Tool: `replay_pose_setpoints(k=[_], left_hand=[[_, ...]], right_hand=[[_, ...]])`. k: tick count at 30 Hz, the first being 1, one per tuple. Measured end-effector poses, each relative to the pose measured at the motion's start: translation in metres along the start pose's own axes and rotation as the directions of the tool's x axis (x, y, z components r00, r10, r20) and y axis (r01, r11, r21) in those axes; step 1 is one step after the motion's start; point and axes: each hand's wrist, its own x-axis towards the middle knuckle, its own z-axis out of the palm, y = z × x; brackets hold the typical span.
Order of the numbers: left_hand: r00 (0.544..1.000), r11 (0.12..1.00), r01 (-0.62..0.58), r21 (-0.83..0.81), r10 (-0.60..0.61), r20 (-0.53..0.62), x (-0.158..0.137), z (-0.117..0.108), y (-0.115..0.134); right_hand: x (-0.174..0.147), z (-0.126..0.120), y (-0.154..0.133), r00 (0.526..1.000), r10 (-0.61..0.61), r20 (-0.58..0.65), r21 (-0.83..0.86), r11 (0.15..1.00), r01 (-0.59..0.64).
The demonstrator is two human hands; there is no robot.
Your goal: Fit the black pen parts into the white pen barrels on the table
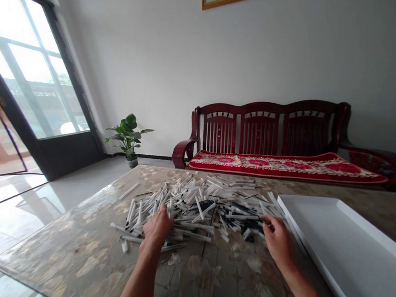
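A loose heap of white pen barrels [188,193] with dark ends is spread over the table. Thin black pen parts [238,209] lie among them, mostly on the right of the heap. My left hand [158,226] reaches into the heap's left side with its fingers closed around a white pen barrel [170,207] that sticks up by the fingertips. At the right edge of the black parts is my right hand [276,234], thumb and fingers curled together near a barrel's end. What lies between those fingertips is too small to make out.
To the right of the heap, a shallow white tray [314,254] rests on the patterned table [90,264]. Behind the table stand a dark red wooden bench [258,127] with a red cushion and a potted plant [129,138]. A glass door [39,74] is at the left.
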Motion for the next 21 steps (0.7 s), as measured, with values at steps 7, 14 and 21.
replay_pose_setpoints(k=[7, 14, 21], left_hand=[[0.999, 0.995, -0.023, -0.092, 0.020, -0.037, -0.006, 0.002, 0.005], [0.974, 0.602, -0.202, -0.772, 0.040, -0.224, -0.019, 0.004, 0.044], [0.960, -0.267, 0.243, -0.933, 0.202, 0.192, -0.068, 0.040, 0.128]], right_hand=[[-0.002, 0.001, -0.002, 1.000, -0.002, 0.005, -0.002, 1.000, 0.002], [-0.005, 0.002, -0.020, 0.999, -0.021, 0.033, 0.081, 0.997, 0.018], [-0.027, -0.002, -0.061, 0.916, 0.074, 0.395, 0.250, 0.951, -0.185]])
